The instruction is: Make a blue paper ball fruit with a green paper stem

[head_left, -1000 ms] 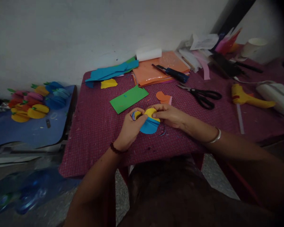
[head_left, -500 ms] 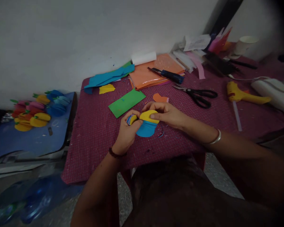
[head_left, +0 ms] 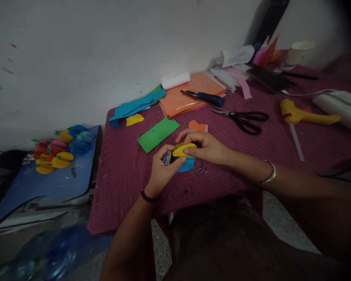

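Note:
My left hand (head_left: 161,168) grips a small stack of folded coloured paper pieces (head_left: 167,157) between thumb and fingers. My right hand (head_left: 206,146) pinches a yellow paper piece (head_left: 185,150) against that stack, with a blue rounded paper piece (head_left: 187,164) hanging under it. Both hands meet above the dark red checked tablecloth (head_left: 128,171), close to its front edge. A metal bangle is on my right wrist and a dark band on my left wrist.
A green paper strip (head_left: 158,134) and an orange cut-out (head_left: 197,126) lie just behind my hands. Farther back are black scissors (head_left: 245,118), a yellow glue gun (head_left: 304,114), a craft knife (head_left: 206,97), orange sheets (head_left: 190,91) and blue paper (head_left: 137,104). Finished paper fruits (head_left: 60,150) sit at left.
The yellow piece has been folded down and pressed closer to the stack, so less blue paper shows. The view has shifted a little to the left.

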A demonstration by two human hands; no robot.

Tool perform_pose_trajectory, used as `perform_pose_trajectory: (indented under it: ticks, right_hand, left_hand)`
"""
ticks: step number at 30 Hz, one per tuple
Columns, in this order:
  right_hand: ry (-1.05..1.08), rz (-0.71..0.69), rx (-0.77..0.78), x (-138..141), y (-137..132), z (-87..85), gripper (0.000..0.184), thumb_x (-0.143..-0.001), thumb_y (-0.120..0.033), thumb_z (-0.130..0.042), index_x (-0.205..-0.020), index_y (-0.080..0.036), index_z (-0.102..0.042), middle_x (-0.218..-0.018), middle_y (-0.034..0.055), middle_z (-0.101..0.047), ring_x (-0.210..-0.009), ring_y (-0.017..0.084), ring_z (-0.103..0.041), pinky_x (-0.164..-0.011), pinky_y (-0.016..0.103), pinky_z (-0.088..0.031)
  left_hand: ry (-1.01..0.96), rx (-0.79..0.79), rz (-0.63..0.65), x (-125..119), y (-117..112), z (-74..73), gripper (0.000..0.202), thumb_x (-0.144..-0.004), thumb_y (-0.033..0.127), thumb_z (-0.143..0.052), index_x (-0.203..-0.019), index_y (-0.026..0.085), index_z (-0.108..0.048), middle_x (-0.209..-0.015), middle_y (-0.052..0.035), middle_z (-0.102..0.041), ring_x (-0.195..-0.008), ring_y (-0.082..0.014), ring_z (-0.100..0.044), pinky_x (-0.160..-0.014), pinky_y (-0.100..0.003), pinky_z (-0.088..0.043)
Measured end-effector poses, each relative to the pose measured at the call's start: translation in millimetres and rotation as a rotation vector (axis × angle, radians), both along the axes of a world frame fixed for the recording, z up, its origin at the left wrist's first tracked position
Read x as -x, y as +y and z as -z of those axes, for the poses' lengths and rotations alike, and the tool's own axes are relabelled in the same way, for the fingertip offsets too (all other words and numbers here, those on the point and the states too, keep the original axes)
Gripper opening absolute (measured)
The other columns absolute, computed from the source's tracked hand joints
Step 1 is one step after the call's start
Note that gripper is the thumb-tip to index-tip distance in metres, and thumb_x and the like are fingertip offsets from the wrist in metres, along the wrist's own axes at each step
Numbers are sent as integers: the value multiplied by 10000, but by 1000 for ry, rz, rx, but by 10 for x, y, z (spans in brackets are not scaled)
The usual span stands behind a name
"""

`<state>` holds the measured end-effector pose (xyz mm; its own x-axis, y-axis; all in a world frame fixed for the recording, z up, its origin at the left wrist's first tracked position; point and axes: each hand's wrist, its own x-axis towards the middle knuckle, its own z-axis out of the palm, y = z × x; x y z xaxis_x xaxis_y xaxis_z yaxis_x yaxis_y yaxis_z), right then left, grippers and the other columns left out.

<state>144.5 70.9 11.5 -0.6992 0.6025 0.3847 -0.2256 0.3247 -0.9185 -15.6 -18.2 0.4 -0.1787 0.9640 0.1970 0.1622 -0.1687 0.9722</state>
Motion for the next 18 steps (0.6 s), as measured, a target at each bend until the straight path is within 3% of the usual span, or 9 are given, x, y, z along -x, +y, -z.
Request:
perform_pose_trajectory:
  ticks: [8, 18]
  right_hand:
    - [29, -89, 246, 18, -13, -4, 242, -754, -355, -711, -692, -164, -578, -983, 39, -601, -858, 140, -562, -748, 280, -459]
    - [79, -123, 386, 25, -18, -1, 267, -715, -335, -749, -666, -141, -572, -978, 36, -603, -836, 120, -554, -718, 244, -442]
  left_hand:
    - [-100, 64, -16, -20, -24, 33, 272, -690, 352, -763, -808, 204, -568, -644, 58, -477, -534, -67, -389, -489, -185, -336]
    - [88, -43, -46, -25, -27, -10, 244, -704, 292, -733, -838, 205, -548, -739, 40, -535, -606, -77, -451, -567, -195, -410]
